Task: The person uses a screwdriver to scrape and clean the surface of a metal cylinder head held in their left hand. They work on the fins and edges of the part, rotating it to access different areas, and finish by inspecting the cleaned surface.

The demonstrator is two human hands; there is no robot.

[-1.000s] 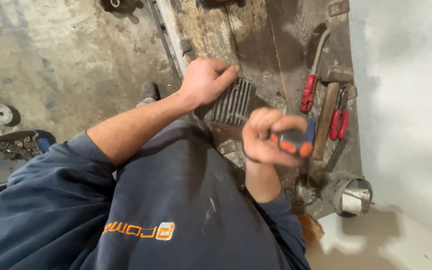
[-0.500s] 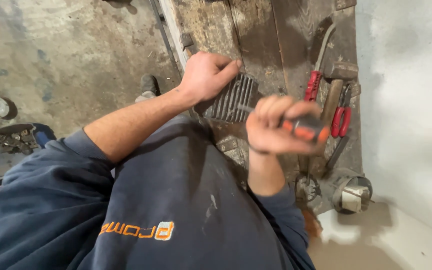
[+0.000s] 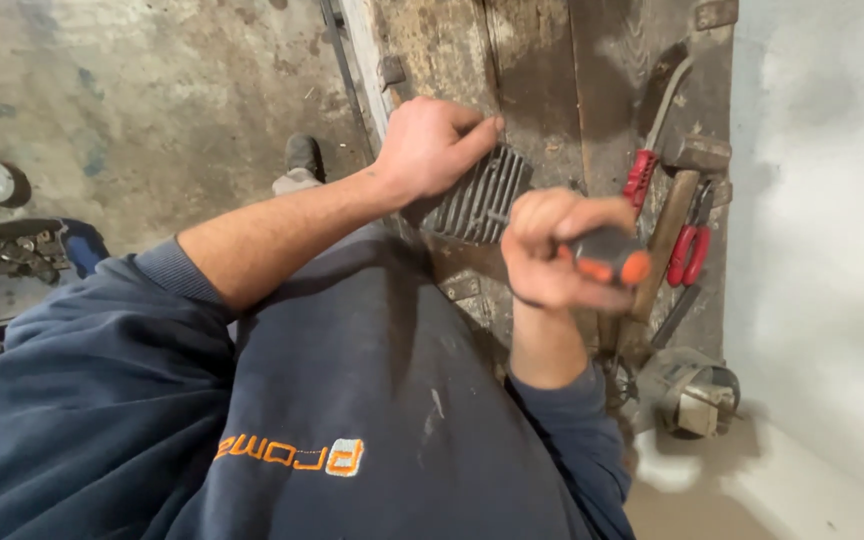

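Looking down from the head camera, a worn wooden table (image 3: 542, 70) is seen against a pale wall (image 3: 832, 250). A grey ribbed metal block (image 3: 477, 200) lies at the table's near edge, in the middle of the view. The left hand (image 3: 432, 148) is laid over the block's upper left corner, fingers curled around it and the thumb stretched along its top edge, so the block is gripped. The right hand (image 3: 557, 250) is closed in a fist around a black and orange screwdriver handle (image 3: 607, 258), just right of the block; a thin metal shaft can be made out running from the fist towards the block's ribs, though the tip is too small to tell. Beside the right hand, a wooden-handled hammer (image 3: 677, 200) is lying on the table, with red-handled pliers (image 3: 690, 250) just to its right and a red-handled tool (image 3: 640, 175) to its left. A grey metal fitting (image 3: 687, 390) is seen below them. A dark blue sweatshirt (image 3: 352, 400) fills the lower view, the left sleeve pushed up. A concrete floor (image 3: 132, 100) is seen at left.
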